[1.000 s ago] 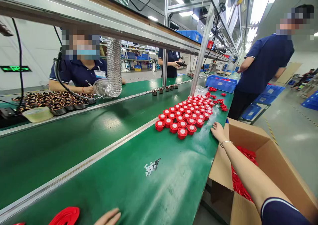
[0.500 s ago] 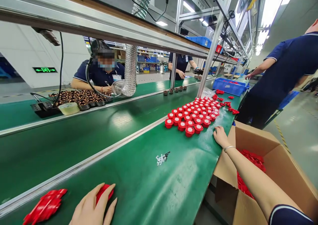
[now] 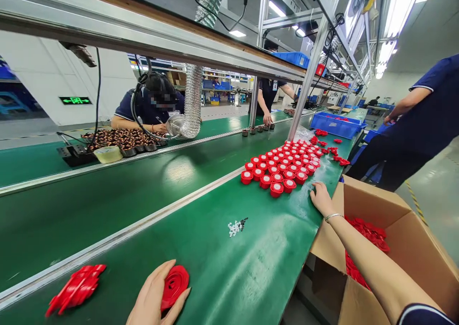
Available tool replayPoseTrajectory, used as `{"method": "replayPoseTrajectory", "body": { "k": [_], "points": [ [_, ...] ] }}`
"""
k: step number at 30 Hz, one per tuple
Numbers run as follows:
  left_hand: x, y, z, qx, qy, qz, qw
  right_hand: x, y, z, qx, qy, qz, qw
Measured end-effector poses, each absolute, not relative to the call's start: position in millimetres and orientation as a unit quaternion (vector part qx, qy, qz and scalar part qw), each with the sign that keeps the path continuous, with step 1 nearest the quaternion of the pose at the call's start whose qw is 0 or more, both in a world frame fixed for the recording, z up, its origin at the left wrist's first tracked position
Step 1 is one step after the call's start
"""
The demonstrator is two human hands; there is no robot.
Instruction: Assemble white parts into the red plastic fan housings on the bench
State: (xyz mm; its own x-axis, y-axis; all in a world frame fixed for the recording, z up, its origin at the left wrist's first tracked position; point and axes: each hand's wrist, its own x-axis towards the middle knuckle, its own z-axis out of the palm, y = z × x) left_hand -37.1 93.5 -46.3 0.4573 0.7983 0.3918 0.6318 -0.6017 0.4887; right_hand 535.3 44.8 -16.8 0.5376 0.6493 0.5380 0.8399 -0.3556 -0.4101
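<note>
My left hand [image 3: 154,294] is at the bottom of the view, its fingers and thumb around the edges of a round red part [image 3: 175,287] over the green bench. Left of it lies a stack of red parts [image 3: 77,289]. My right hand [image 3: 322,198] rests at the bench's right edge, fingers curled down; whatever is under them is hidden. Just beyond it stand rows of red parts with white centres [image 3: 277,189]. Small white and black pieces [image 3: 235,228] lie mid-bench between my hands.
An open cardboard box [image 3: 412,239] with red parts stands right of the bench, under my right forearm. A blue bin [image 3: 337,125] sits farther back. Metal posts and a rail cross above. People are across the bench and at the right.
My left hand has moved slightly right, and the round red part now shows more fully in it. The view has shifted a little. A co-worker's hand has reached the small dark parts across the bench.
</note>
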Motion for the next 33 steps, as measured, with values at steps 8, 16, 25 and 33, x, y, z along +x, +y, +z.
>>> {"method": "replayPoseTrajectory", "body": {
  "k": [8,16,25,33],
  "points": [
    [2.3,45.1,-11.9,0.579,0.453,0.355,0.577,382.9,43.9,2.8,-0.639,-0.698,0.059,0.318],
    [14.5,30.6,-9.2,0.471,0.4,0.335,0.712,274.2,67.4,4.2,-0.55,-0.791,0.105,0.249],
    [11.6,36.1,-4.3,0.498,0.385,0.314,0.711,268.3,63.1,-13.3,-0.572,-0.789,0.043,0.22],
    [10.5,36.6,-2.2,0.487,0.391,0.317,0.714,270.6,54.1,-20.1,-0.534,-0.818,-0.089,0.195]
  ]
}}
